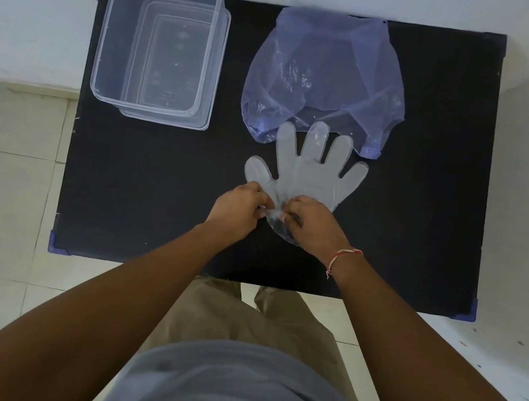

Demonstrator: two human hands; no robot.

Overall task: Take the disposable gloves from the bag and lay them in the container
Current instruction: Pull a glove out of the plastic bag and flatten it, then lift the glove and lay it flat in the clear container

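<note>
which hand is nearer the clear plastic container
Left. The left hand is below and right of the clear plastic container; the right hand is farther right. Both pinch the clear disposable glove.

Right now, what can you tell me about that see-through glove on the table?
The glove is thin, clear, crinkly plastic, shaped like a flat hand with five spread fingers. It lies flat on the black table, fingers pointing away from the person, their tips overlapping the edge of the purple bag. Its cuff end is pinched and bunched by the left hand and right hand.
</note>
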